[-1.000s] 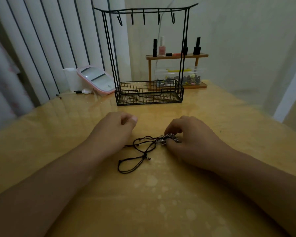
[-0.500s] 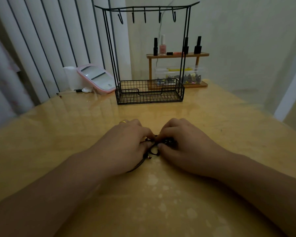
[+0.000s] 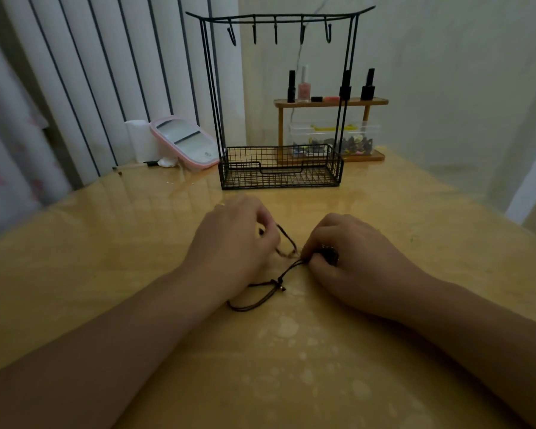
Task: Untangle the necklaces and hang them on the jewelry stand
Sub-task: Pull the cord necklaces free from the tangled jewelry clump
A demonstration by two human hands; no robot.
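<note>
The necklaces [image 3: 277,275] are now stretched between 2 hands drawn apart: cord is pinched by the left hand [image 3: 232,243], the tangled cluster by the right hand [image 3: 348,255].

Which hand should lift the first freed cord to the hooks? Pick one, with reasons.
Probably left. The left hand pinches a cord already drawn away from the tangle, while the right hand pins the pendant cluster. The jewelry stand stands straight ahead.
</note>
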